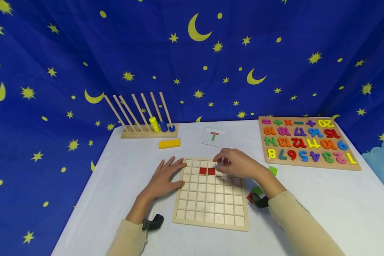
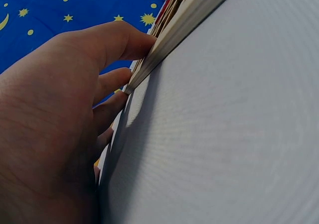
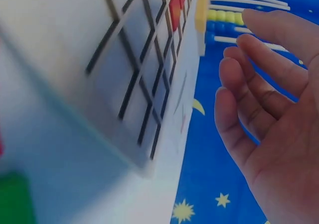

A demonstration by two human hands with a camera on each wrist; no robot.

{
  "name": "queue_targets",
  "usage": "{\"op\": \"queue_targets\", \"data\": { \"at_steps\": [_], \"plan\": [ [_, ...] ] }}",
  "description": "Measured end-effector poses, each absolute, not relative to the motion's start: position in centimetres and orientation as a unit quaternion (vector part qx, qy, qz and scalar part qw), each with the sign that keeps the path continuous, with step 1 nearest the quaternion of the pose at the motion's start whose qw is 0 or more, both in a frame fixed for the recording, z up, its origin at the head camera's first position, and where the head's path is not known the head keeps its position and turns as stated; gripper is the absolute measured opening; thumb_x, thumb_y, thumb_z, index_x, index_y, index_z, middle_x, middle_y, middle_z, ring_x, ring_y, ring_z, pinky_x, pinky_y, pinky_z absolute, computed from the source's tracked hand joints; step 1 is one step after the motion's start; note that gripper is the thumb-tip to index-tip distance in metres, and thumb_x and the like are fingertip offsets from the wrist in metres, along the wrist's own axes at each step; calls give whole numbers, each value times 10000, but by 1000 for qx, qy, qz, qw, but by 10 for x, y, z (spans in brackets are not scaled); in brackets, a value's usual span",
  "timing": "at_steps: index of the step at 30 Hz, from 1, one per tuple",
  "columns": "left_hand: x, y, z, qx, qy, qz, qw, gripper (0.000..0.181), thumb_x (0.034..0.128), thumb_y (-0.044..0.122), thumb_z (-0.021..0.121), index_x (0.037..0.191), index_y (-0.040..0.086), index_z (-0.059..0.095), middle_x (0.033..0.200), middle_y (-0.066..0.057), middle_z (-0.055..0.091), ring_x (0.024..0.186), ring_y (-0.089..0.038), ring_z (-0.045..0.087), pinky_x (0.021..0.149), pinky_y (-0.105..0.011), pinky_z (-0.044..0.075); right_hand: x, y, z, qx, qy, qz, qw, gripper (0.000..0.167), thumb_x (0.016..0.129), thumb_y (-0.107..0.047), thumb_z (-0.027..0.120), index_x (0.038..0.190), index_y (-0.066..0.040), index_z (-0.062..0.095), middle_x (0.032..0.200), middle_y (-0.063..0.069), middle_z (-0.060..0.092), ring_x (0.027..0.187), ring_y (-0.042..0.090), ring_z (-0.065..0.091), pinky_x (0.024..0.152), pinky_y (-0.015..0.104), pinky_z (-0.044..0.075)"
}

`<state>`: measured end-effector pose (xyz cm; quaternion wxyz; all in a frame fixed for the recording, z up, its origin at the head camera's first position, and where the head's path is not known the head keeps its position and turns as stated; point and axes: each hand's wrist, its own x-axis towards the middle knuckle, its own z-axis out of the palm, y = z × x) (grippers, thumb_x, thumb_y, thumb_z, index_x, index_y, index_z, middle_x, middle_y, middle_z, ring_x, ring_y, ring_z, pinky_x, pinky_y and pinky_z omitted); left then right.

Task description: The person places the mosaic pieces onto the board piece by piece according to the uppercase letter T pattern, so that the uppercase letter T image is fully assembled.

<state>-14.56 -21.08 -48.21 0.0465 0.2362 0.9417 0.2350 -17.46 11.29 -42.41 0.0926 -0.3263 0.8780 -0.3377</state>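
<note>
A wooden grid board (image 1: 210, 227) lies on the table, with two red square tiles (image 1: 203, 171) (image 3: 174, 9) side by side in its second row from the far edge. My left hand (image 1: 165, 178) (image 2: 60, 99) rests at the board's left edge, fingers spread, thumb and fingertips touching the rim. Over the upper right of the board hovers my right hand (image 1: 238, 163) (image 3: 279, 94), fingers loosely bent. No tile shows between those fingers in the right wrist view; a small dark red patch by them in the head view is unclear.
Beyond the board lies a pattern card (image 1: 213, 137). A yellow block (image 1: 169, 143) and a peg abacus (image 1: 149, 133) stand at the back left, a number puzzle (image 1: 310, 142) at the back right. Green tiles (image 1: 273, 170) and a red tile (image 1: 250, 198) lie right of the board.
</note>
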Motion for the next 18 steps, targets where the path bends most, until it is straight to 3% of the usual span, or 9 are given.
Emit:
{"op": "queue_targets", "data": {
  "at_steps": [18],
  "plan": [
    [-143,-212,-482,249,938,238,31,646,861,442,668,1442,256,457,1531,65,323,1443,-223,144,1153,-486,16,-153,155,-433,-293,883,-347,119,312,872,-208,708,1156,-84,670,912,-108,624,791,125,566,694,278,507]
  ]
}}
